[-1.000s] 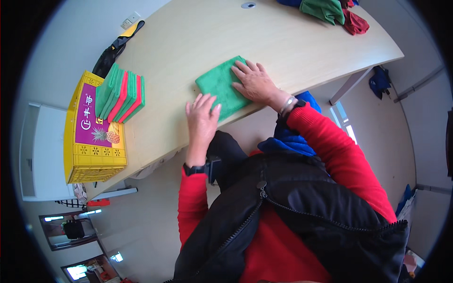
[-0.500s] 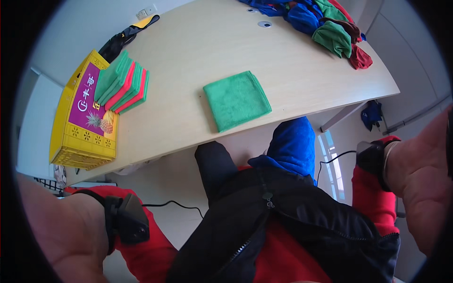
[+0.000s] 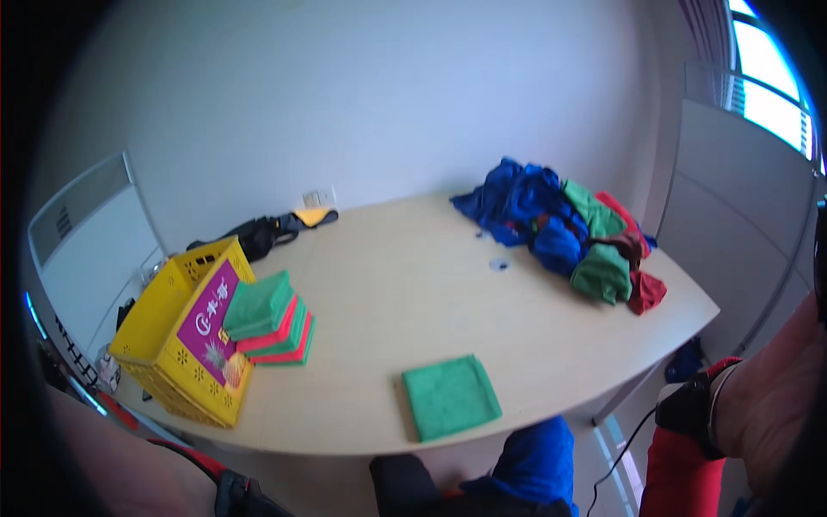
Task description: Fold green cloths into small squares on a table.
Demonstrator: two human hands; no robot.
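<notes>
A folded green towel lies flat near the front edge of the table, and neither hand touches it. My left hand is raised at the lower left rim, very close to the view; its fingers fall outside the picture. At the right rim my right hand is raised in the same way, with its fingers out of sight too. Whether either hand holds anything is hidden. To the left stands a stack of folded green and red towels. A loose heap of blue, green and red cloths sits at the back right.
A yellow plastic crate stands left of the stack. Behind it lies a black and yellow strapped item. The pale wooden table meets a wall with a socket. A blue cloth covers my right knee.
The view has tilted up, so the table sits lower and the wall and window show. The towels, crate and heap stay where they were. My hands remain raised at the sides.
</notes>
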